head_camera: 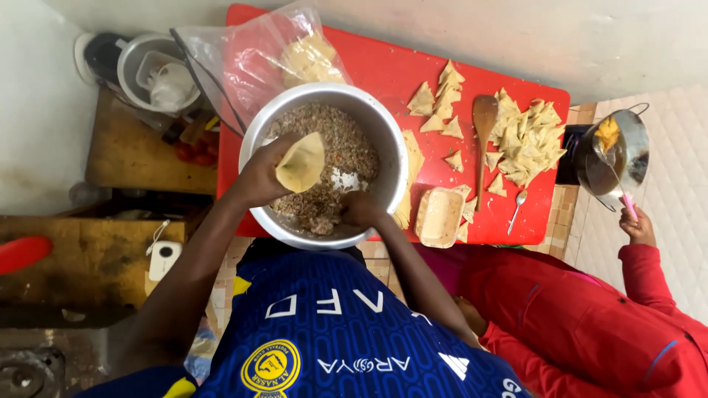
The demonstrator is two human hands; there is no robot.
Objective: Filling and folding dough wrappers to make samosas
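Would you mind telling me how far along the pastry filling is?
Done: a pile of folded triangles lies on the red table. In hand: the left hand holds a pastry cone while the right hand scoops filling from the bowl. Left: much filling and bagged wrappers.

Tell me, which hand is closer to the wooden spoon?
Right. The right hand digs in the bowl, nearer the wooden spoon. The left hand, holding a pastry cone, is farther away.

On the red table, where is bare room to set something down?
Bare red table lies between the plastic bag and the small pastry triangles. Crowded: the metal bowl and the right-side pastry heap.
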